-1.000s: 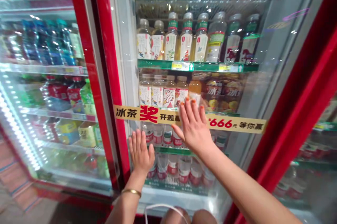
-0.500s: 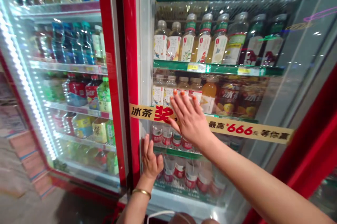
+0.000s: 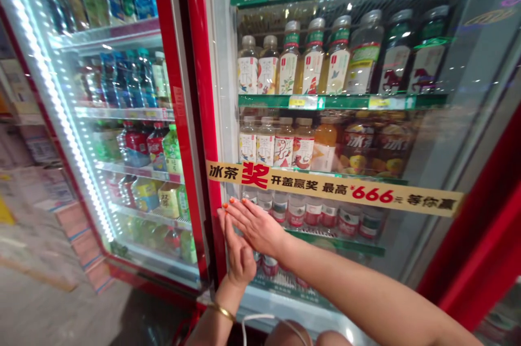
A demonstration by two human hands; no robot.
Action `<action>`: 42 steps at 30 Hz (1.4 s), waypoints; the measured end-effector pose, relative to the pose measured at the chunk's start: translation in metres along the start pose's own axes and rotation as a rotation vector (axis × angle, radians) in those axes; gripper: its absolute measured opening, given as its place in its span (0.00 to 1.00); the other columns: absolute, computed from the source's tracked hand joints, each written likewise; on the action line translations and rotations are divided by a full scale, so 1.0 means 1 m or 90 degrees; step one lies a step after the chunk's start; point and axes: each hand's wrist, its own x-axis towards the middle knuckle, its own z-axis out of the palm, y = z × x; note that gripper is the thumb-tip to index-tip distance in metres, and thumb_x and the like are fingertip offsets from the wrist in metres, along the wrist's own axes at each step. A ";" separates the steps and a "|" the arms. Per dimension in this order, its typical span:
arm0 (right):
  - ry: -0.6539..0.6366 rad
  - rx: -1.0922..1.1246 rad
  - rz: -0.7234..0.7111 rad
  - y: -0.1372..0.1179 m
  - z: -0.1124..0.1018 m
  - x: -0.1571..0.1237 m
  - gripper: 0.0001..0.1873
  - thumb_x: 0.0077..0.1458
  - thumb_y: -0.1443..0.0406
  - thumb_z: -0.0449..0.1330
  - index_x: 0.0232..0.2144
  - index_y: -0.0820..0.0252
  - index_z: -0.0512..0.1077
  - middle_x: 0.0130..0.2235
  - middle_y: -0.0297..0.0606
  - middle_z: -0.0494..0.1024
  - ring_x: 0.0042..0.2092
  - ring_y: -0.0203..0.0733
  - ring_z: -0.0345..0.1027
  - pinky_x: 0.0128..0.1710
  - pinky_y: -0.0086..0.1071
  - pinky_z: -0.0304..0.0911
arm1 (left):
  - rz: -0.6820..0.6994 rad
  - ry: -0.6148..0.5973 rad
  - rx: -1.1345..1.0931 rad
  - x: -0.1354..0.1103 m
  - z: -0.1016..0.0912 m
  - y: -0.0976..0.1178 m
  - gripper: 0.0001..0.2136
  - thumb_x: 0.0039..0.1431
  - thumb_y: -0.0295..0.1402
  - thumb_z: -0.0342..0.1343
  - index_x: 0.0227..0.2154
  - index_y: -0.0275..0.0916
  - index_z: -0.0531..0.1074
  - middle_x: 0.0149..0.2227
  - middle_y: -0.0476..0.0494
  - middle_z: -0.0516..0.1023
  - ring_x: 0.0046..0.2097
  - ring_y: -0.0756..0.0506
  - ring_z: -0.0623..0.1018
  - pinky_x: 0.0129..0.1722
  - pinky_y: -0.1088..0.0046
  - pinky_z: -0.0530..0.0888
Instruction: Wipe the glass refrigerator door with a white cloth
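My left hand [image 3: 240, 259] is upright at the left edge of the glass fridge door [image 3: 228, 118], its fingers stretched upward and a gold bangle on the wrist. My right hand [image 3: 260, 226] lies flat with its fingers extended to the left, the fingertips meeting or overlapping those of my left hand. Whether they touch each other or the door cannot be made out for sure. Neither hand holds anything. Just above them a yellow printed strip [image 3: 301, 183] runs across the door. Behind the glass, bottled drinks [image 3: 285, 142] stand in rows on green-edged shelves.
A second lit fridge [image 3: 169, 37] with a red frame and shelves of bottles stands on the left. Stacked cartons [image 3: 83, 235] are on the floor beside it. A white cable [image 3: 258, 317] and my knees [image 3: 287, 333] show at the bottom.
My right hand has moved down and left from the yellow strip to the fingertips of my left hand, uncovering the strip's middle lettering. The left hand stays by the door's edge.
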 end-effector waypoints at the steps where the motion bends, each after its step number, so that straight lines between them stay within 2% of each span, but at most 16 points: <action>1: 0.007 0.016 0.007 0.001 0.000 0.002 0.37 0.73 0.60 0.51 0.79 0.55 0.55 0.83 0.29 0.47 0.84 0.37 0.36 0.81 0.40 0.52 | -0.007 0.001 -0.009 -0.002 0.001 0.002 0.35 0.77 0.42 0.23 0.81 0.39 0.24 0.84 0.34 0.24 0.83 0.41 0.35 0.82 0.55 0.57; 4: 0.011 0.032 0.003 0.003 -0.006 0.007 0.38 0.71 0.60 0.52 0.80 0.56 0.55 0.83 0.33 0.47 0.84 0.43 0.38 0.81 0.44 0.52 | -0.020 0.012 -0.028 -0.010 0.005 0.004 0.35 0.78 0.42 0.28 0.82 0.39 0.27 0.84 0.36 0.28 0.83 0.44 0.41 0.80 0.64 0.61; 8: 0.008 0.085 -0.009 0.021 -0.035 -0.016 0.51 0.65 0.53 0.60 0.81 0.69 0.49 0.83 0.51 0.43 0.84 0.56 0.34 0.82 0.54 0.46 | 0.032 -0.028 -0.017 -0.014 0.002 -0.004 0.35 0.80 0.43 0.35 0.82 0.42 0.29 0.84 0.33 0.41 0.83 0.42 0.49 0.80 0.56 0.64; 11: 0.087 0.006 0.138 0.052 -0.068 -0.072 0.52 0.68 0.56 0.59 0.82 0.68 0.41 0.83 0.49 0.41 0.85 0.54 0.27 0.84 0.56 0.36 | 0.028 -0.043 -0.002 0.016 0.001 -0.003 0.33 0.80 0.43 0.36 0.82 0.42 0.38 0.82 0.32 0.49 0.83 0.37 0.48 0.83 0.45 0.52; 16: 0.264 -0.172 0.456 0.091 -0.098 -0.195 0.43 0.75 0.56 0.51 0.83 0.56 0.40 0.85 0.40 0.34 0.85 0.57 0.22 0.82 0.65 0.27 | -0.073 0.032 0.095 0.095 0.012 0.034 0.38 0.80 0.41 0.43 0.81 0.33 0.31 0.83 0.26 0.33 0.84 0.33 0.35 0.83 0.38 0.41; 18: 0.280 -0.175 0.539 0.094 -0.090 -0.231 0.41 0.75 0.56 0.48 0.83 0.56 0.42 0.85 0.43 0.35 0.84 0.64 0.24 0.80 0.72 0.30 | -0.008 0.023 0.130 0.096 0.017 0.050 0.40 0.78 0.42 0.47 0.81 0.32 0.32 0.83 0.25 0.35 0.84 0.32 0.36 0.83 0.39 0.42; 20: 0.294 -0.188 0.559 0.091 -0.075 -0.253 0.41 0.75 0.54 0.49 0.83 0.55 0.44 0.84 0.44 0.39 0.84 0.65 0.30 0.80 0.72 0.34 | 0.147 -0.018 0.154 0.076 0.017 0.052 0.41 0.77 0.44 0.50 0.82 0.34 0.38 0.83 0.30 0.43 0.84 0.35 0.40 0.84 0.44 0.43; 23: 0.326 -0.223 0.535 0.087 -0.059 -0.262 0.40 0.75 0.52 0.51 0.82 0.53 0.49 0.84 0.41 0.45 0.84 0.60 0.35 0.82 0.65 0.36 | 0.333 -0.040 0.178 0.046 0.005 0.029 0.42 0.75 0.48 0.52 0.82 0.36 0.42 0.82 0.35 0.50 0.84 0.40 0.42 0.85 0.53 0.42; 25: 0.334 -0.236 0.527 0.087 -0.056 -0.260 0.39 0.75 0.53 0.51 0.82 0.53 0.50 0.83 0.39 0.47 0.84 0.57 0.37 0.83 0.60 0.36 | 0.283 -0.015 0.194 0.049 -0.004 0.008 0.43 0.74 0.47 0.53 0.81 0.31 0.43 0.82 0.28 0.51 0.84 0.36 0.42 0.85 0.46 0.43; 27: 0.336 -0.247 0.520 0.089 -0.059 -0.259 0.39 0.75 0.54 0.52 0.82 0.53 0.50 0.83 0.38 0.47 0.84 0.55 0.37 0.83 0.56 0.36 | 0.144 0.002 0.208 0.063 -0.006 -0.001 0.40 0.74 0.44 0.52 0.81 0.28 0.47 0.80 0.22 0.54 0.84 0.29 0.47 0.83 0.36 0.47; 30: 0.339 -0.255 0.522 0.090 -0.063 -0.259 0.39 0.75 0.55 0.53 0.81 0.54 0.51 0.83 0.38 0.47 0.84 0.52 0.37 0.84 0.52 0.35 | 0.059 -0.031 0.204 0.061 0.010 0.016 0.42 0.72 0.46 0.56 0.80 0.29 0.51 0.80 0.22 0.54 0.83 0.24 0.49 0.82 0.32 0.47; 32: 0.335 -0.253 0.530 0.088 -0.062 -0.260 0.39 0.75 0.55 0.53 0.81 0.54 0.51 0.83 0.38 0.48 0.84 0.53 0.37 0.84 0.52 0.34 | 0.166 -0.070 0.179 0.034 0.021 0.037 0.46 0.69 0.52 0.59 0.80 0.29 0.51 0.81 0.24 0.51 0.84 0.25 0.45 0.84 0.35 0.45; 34: 0.332 -0.254 0.536 0.086 -0.059 -0.262 0.39 0.75 0.55 0.53 0.81 0.53 0.51 0.83 0.39 0.47 0.84 0.54 0.37 0.83 0.55 0.35 | 0.296 -0.094 0.155 0.003 0.025 0.051 0.46 0.69 0.56 0.57 0.81 0.37 0.51 0.84 0.37 0.45 0.84 0.34 0.42 0.86 0.48 0.42; 36: 0.335 -0.257 0.532 0.084 -0.056 -0.263 0.40 0.74 0.55 0.54 0.81 0.53 0.51 0.83 0.39 0.48 0.84 0.56 0.39 0.83 0.59 0.37 | 0.338 -0.096 0.142 -0.008 0.018 0.048 0.43 0.72 0.54 0.53 0.82 0.44 0.45 0.85 0.49 0.38 0.84 0.43 0.39 0.85 0.57 0.39; 39: 0.344 -0.264 0.510 0.084 -0.053 -0.265 0.41 0.72 0.54 0.56 0.81 0.54 0.52 0.83 0.39 0.50 0.83 0.59 0.42 0.82 0.61 0.39 | 0.187 -0.045 0.158 0.032 0.004 0.034 0.43 0.76 0.47 0.47 0.82 0.33 0.32 0.84 0.37 0.25 0.84 0.35 0.30 0.83 0.41 0.35; 42: 0.344 -0.279 0.505 0.084 -0.053 -0.266 0.43 0.70 0.55 0.57 0.81 0.55 0.52 0.83 0.40 0.49 0.83 0.59 0.42 0.83 0.60 0.39 | 0.015 -0.010 0.158 0.082 0.007 0.041 0.45 0.76 0.50 0.45 0.81 0.29 0.28 0.82 0.28 0.18 0.83 0.27 0.26 0.81 0.32 0.36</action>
